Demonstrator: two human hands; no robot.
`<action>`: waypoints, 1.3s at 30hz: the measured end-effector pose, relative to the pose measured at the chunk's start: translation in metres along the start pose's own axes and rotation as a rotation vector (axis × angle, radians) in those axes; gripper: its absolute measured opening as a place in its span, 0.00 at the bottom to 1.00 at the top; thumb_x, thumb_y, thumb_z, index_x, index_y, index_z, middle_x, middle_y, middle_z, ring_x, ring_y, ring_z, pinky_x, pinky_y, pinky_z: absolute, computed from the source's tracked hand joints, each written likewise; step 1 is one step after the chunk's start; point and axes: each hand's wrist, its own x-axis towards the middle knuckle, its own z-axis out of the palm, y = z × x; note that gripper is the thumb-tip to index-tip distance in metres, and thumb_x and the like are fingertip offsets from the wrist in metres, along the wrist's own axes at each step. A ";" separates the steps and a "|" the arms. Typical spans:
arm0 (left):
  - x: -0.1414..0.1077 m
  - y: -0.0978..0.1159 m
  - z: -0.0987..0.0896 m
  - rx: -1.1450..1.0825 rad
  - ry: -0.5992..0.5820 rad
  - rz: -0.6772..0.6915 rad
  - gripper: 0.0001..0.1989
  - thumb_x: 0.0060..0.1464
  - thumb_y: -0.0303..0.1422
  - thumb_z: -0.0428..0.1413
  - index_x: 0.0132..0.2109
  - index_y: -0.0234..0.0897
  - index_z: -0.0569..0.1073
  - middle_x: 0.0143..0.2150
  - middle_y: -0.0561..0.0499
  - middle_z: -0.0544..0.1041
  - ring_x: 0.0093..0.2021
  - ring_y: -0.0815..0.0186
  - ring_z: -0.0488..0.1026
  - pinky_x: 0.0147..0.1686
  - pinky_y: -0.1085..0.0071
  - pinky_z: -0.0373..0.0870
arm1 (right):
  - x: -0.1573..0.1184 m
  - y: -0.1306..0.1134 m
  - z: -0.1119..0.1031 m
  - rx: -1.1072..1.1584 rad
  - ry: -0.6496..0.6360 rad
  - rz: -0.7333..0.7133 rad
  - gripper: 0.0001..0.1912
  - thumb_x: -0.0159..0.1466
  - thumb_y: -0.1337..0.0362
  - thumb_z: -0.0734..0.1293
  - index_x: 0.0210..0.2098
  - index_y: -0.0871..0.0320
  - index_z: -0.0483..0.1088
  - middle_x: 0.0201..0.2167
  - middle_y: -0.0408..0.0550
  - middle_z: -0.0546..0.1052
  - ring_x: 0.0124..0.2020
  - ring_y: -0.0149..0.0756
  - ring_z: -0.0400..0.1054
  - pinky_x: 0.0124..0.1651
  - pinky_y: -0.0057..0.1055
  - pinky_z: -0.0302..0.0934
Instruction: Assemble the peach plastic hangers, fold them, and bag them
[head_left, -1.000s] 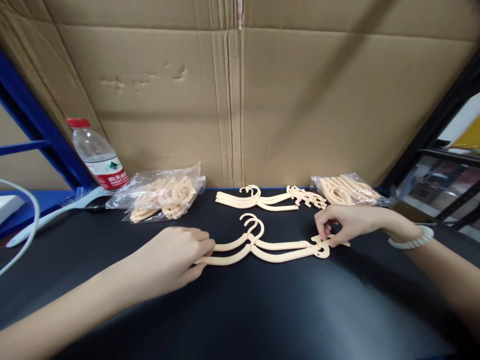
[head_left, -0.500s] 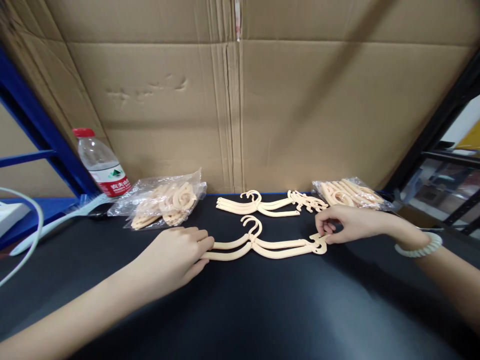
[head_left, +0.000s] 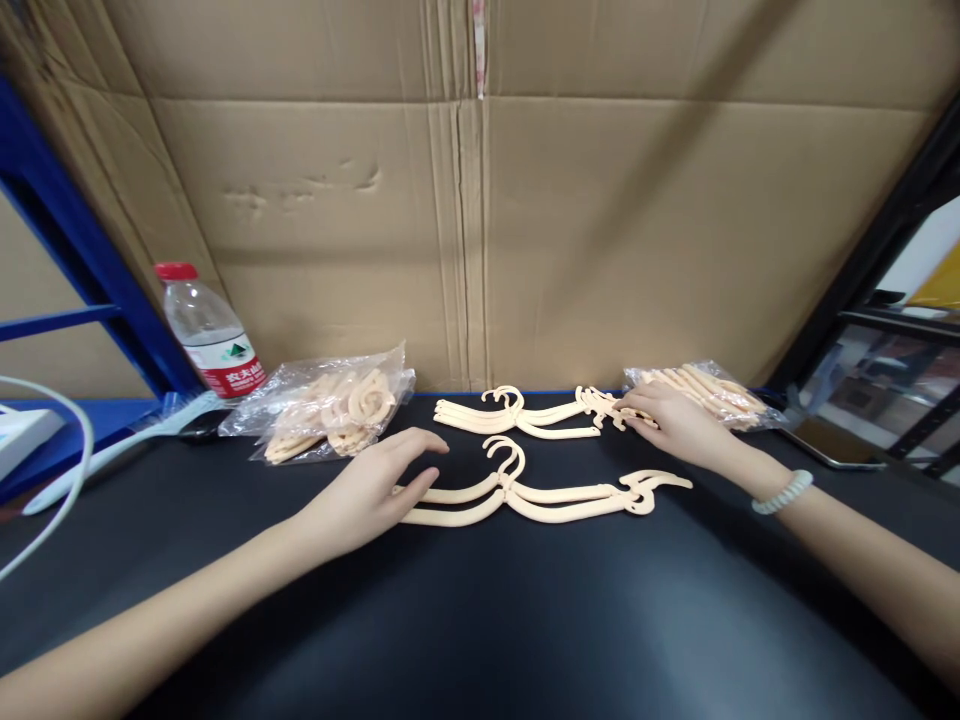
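Two cream folding hangers [head_left: 570, 513] lie one before the other on the black table, their hooks pointing up and left. A small cream hook piece [head_left: 660, 480] rests at their right end. My left hand [head_left: 386, 490] is over their left ends, thumb and forefinger apart, holding nothing. Behind them lies another group of cream hangers [head_left: 472, 418]. At its right is a pile of small cream hook pieces [head_left: 596, 403]. My right hand [head_left: 667, 425] reaches onto this pile with its fingers bent; what lies under the fingertips is hidden.
At the left stand a red-capped water bottle [head_left: 217, 345] and a clear bag of cream parts [head_left: 330, 410]. Another bag [head_left: 705, 390] lies behind my right hand, near a dark phone-like slab [head_left: 836, 445]. Cardboard [head_left: 675, 230] walls the back.
My right hand has left the hook piece at the front hangers' right end and moved back to the pile. My left hand has let go of the hangers and opened.
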 end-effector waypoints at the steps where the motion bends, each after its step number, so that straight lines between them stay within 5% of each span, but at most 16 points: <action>1: 0.003 -0.005 0.003 -0.040 -0.001 -0.006 0.13 0.64 0.34 0.46 0.51 0.37 0.69 0.50 0.45 0.75 0.50 0.61 0.73 0.51 0.64 0.71 | 0.001 0.000 0.001 -0.011 0.000 -0.016 0.14 0.66 0.64 0.57 0.40 0.58 0.74 0.38 0.56 0.77 0.41 0.48 0.69 0.44 0.44 0.63; 9: 0.026 -0.044 0.017 -0.046 0.018 0.073 0.19 0.65 0.33 0.43 0.60 0.36 0.65 0.64 0.42 0.67 0.67 0.57 0.58 0.65 0.50 0.54 | 0.008 -0.002 0.013 -0.033 0.000 -0.180 0.17 0.67 0.70 0.57 0.48 0.56 0.73 0.47 0.55 0.75 0.49 0.47 0.66 0.51 0.46 0.63; 18: 0.024 -0.047 0.020 -0.054 -0.040 0.034 0.19 0.64 0.33 0.44 0.57 0.35 0.69 0.58 0.42 0.73 0.59 0.59 0.68 0.60 0.55 0.64 | 0.012 -0.006 0.026 -0.016 -0.025 -0.252 0.16 0.68 0.70 0.57 0.42 0.55 0.76 0.42 0.54 0.77 0.45 0.47 0.66 0.47 0.46 0.64; 25: 0.031 -0.056 0.017 -0.056 -0.066 -0.001 0.21 0.64 0.34 0.43 0.61 0.37 0.66 0.64 0.44 0.67 0.64 0.60 0.63 0.63 0.56 0.59 | 0.010 -0.009 0.020 0.002 0.033 -0.257 0.16 0.70 0.65 0.56 0.43 0.55 0.75 0.42 0.54 0.75 0.43 0.46 0.66 0.45 0.45 0.62; 32: 0.029 -0.054 0.021 -0.018 -0.025 -0.022 0.17 0.62 0.32 0.46 0.54 0.35 0.71 0.52 0.43 0.73 0.54 0.59 0.71 0.56 0.59 0.67 | 0.009 -0.021 0.010 0.238 0.379 0.080 0.15 0.68 0.56 0.59 0.41 0.55 0.74 0.33 0.51 0.76 0.34 0.42 0.69 0.38 0.38 0.64; 36: 0.029 -0.052 0.022 -0.011 0.015 -0.026 0.12 0.60 0.31 0.48 0.45 0.37 0.75 0.44 0.46 0.75 0.46 0.61 0.73 0.50 0.62 0.71 | 0.007 -0.034 0.000 0.487 0.460 0.433 0.20 0.64 0.48 0.62 0.42 0.57 0.74 0.19 0.44 0.72 0.21 0.37 0.67 0.25 0.33 0.60; 39: 0.029 -0.050 0.022 -0.025 0.058 -0.041 0.10 0.59 0.30 0.48 0.39 0.36 0.75 0.40 0.47 0.78 0.43 0.61 0.74 0.46 0.62 0.72 | 0.008 -0.043 -0.005 0.681 0.493 0.508 0.21 0.61 0.47 0.65 0.41 0.58 0.74 0.15 0.41 0.70 0.18 0.35 0.64 0.24 0.32 0.61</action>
